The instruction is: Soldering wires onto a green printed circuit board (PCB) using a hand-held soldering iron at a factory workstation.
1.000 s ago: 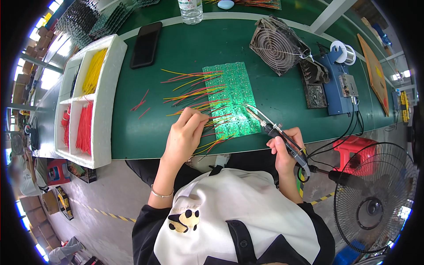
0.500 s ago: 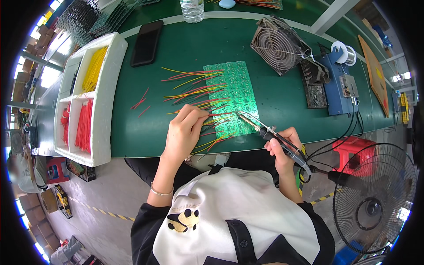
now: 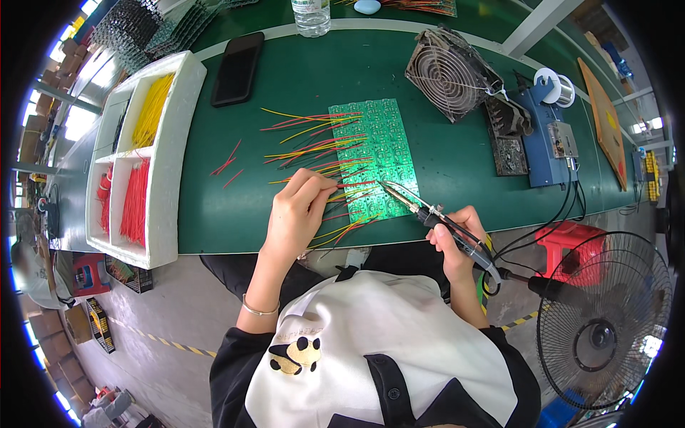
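Observation:
A green panel of small circuit boards (image 3: pixel 392 153) lies on the bench, with red, yellow and black wires (image 3: pixel 314 148) fanning out from its left side. My left hand (image 3: pixel 298 207) is closed in a pinch on a red wire (image 3: pixel 355 185), whose far end lies over the panel. My right hand (image 3: pixel 457 242) grips a soldering iron (image 3: pixel 432 216) with a thin metal feed tube along it. The iron's tip touches or nearly touches the board at that red wire's end; the exact contact is too small to tell.
A white foam box (image 3: pixel 168 164) of yellow and red wires stands left, near a black phone (image 3: pixel 237 69). Loose red wires (image 3: pixel 227 158) lie between box and panel. Back right are a small fan (image 3: pixel 442 75), a blue soldering station (image 3: pixel 542 135) and a solder spool (image 3: pixel 555 85).
The soldering iron's tip has shifted slightly left, closer to the end of the red wire. My left hand has stayed in place on the wire.

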Demonstrator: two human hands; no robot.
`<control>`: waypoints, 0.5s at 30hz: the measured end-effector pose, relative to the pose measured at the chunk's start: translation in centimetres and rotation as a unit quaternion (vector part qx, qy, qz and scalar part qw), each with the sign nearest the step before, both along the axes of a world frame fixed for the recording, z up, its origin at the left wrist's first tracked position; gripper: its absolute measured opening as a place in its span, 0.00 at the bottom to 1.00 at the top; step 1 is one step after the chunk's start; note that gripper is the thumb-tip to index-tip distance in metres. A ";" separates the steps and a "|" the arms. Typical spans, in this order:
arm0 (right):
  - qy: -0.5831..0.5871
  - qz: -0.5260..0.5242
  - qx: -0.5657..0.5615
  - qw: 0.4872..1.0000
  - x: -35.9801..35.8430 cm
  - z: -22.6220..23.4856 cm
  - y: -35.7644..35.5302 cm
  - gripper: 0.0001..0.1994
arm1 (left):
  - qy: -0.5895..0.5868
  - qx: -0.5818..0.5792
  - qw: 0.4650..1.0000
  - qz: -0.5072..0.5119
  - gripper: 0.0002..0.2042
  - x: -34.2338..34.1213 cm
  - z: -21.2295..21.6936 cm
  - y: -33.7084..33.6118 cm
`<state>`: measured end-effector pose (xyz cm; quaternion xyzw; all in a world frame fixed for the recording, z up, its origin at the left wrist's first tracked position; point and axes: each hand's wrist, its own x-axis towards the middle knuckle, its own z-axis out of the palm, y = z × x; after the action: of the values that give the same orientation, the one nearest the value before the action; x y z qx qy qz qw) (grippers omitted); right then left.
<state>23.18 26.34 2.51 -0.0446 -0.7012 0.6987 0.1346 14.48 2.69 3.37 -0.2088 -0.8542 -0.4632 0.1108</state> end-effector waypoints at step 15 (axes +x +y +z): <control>0.056 -0.014 -0.073 0.996 0.0 -0.5 0.1 0.09 | -0.001 0.000 1.000 0.004 0.03 0.0 -0.1 0.0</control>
<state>23.16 26.39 2.02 -0.0248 -0.6394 0.7473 0.1793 14.47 2.70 3.30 -0.2050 -0.8553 -0.4627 0.1114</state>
